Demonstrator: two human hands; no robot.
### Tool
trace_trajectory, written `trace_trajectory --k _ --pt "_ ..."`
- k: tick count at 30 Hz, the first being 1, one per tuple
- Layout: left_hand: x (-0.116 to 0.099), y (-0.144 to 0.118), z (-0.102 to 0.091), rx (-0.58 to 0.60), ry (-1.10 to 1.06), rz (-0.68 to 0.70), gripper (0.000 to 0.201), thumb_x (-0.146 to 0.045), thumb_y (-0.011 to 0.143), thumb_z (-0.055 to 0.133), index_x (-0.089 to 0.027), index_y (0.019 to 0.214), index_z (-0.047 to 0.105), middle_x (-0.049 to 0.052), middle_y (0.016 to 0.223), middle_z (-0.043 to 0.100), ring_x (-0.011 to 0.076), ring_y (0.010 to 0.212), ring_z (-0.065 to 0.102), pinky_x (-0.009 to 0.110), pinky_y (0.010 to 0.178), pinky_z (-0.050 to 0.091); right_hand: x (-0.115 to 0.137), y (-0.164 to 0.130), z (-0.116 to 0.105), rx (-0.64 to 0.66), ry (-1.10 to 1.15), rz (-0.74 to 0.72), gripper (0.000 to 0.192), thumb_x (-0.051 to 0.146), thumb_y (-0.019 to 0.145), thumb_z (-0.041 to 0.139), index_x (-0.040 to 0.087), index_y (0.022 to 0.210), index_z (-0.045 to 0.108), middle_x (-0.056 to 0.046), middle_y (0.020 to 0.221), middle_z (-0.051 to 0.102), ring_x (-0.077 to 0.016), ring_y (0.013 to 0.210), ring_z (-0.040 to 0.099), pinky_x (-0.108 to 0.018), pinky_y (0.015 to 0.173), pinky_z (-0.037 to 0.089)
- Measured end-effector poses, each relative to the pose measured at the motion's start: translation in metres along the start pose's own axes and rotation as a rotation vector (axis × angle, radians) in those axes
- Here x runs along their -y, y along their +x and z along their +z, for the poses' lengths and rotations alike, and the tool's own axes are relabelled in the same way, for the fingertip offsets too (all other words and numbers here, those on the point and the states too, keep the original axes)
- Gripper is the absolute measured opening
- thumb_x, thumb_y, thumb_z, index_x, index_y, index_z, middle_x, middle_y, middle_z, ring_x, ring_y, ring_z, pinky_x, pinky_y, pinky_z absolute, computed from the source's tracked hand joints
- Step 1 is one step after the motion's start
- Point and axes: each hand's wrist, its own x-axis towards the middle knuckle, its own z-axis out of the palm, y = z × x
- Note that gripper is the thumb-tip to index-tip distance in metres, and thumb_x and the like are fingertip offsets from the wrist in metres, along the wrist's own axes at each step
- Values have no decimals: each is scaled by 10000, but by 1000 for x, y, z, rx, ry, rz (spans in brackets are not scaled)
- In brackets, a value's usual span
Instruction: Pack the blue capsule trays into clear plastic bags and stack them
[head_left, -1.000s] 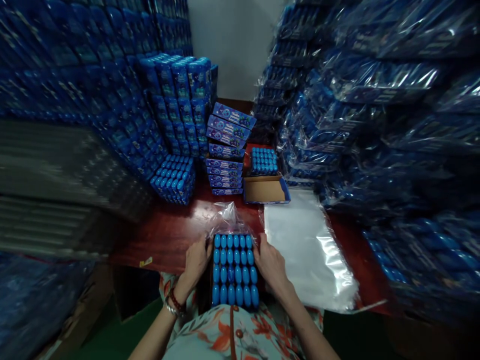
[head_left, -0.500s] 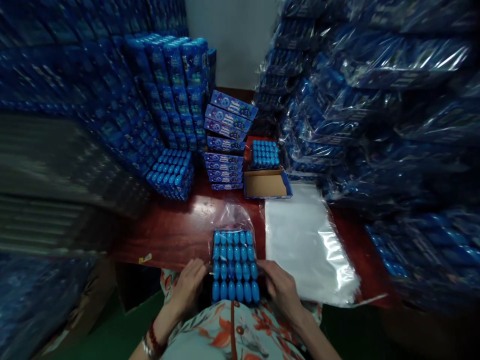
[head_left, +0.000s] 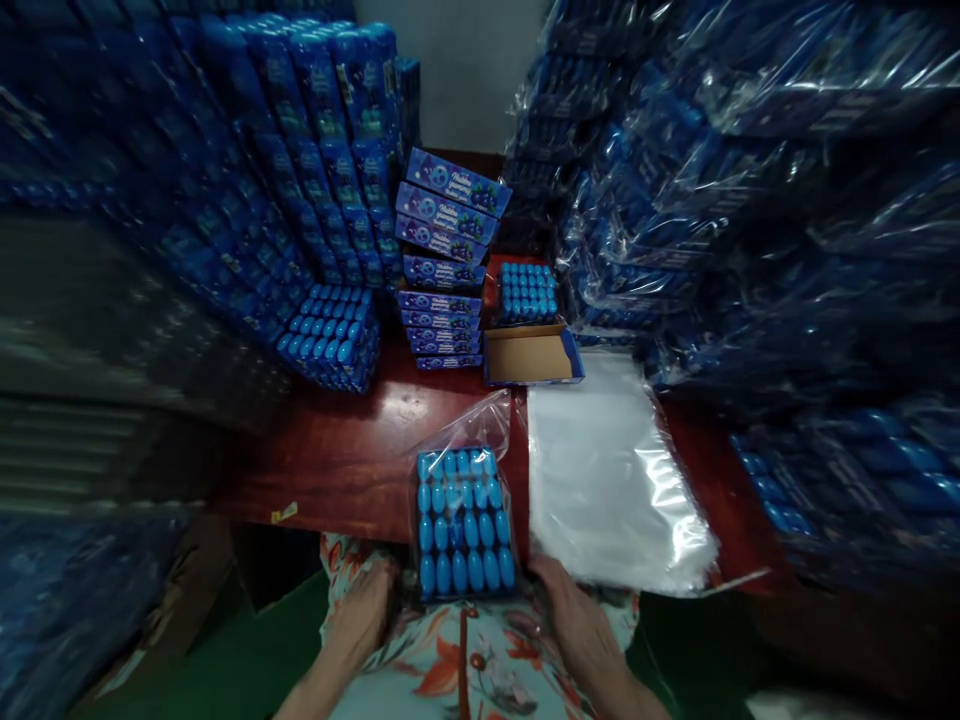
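A tray of blue oval capsules [head_left: 463, 525] sits inside a clear plastic bag at the near edge of the red-brown table [head_left: 352, 455]. The bag's far end sticks up crumpled behind the tray. My left hand [head_left: 369, 600] is at the bag's near left corner and my right hand [head_left: 566, 605] at its near right corner. Both hands pinch the bag's edge below the table rim, over my flowered clothing.
A stack of flat clear bags [head_left: 607, 480] lies right of the tray. Behind it stand an open empty carton [head_left: 531, 356], another capsule tray [head_left: 527, 292], a pile of printed blue boxes [head_left: 442, 270] and stacked capsule trays [head_left: 330, 335]. Walls of bagged blue packs rise on both sides.
My hands slid from the tray's sides toward me to the bag's near corners. The bag now covers the whole tray, and the view tilted slightly downward.
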Motion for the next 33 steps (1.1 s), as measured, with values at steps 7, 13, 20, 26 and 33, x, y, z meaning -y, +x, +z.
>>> trace_trajectory --k 7,13,20,26,33 --pt "-33 49 -49 224 227 143 190 -136 854 470 -184 938 633 94 911 695 240 911 638 373 839 468 11 64 -14 143 -121 -115 276 218 937 348 208 820 598 -31 701 634 -158 616 594 -252 570 451" --pt "-41 99 -145 37 207 162 178 -215 860 466 -190 869 641 102 855 677 256 833 612 356 744 435 12 136 -69 55 1 -91 306 224 937 347 213 801 622 -19 713 641 -128 663 581 -209 606 390" --pt "-61 147 -237 -597 -19 154 273 -311 889 450 -224 1024 671 82 1010 698 257 932 609 397 845 407 20 231 -127 -439 99 -93 246 274 897 444 210 840 675 -40 846 677 -158 794 614 -242 694 424" --pt "-69 205 -238 -730 -1100 116 255 -389 750 646 -143 762 714 51 780 738 208 792 680 343 809 502 17 301 -117 -567 926 84 205 380 775 586 194 688 596 15 628 652 -159 622 629 -305 664 503" --pt "-61 236 -234 -580 -1604 121 389 -488 733 649 -104 791 678 93 753 738 216 774 703 392 872 497 12 343 -114 -698 814 234 245 426 759 566 185 772 525 22 557 571 -158 537 571 -299 587 474"
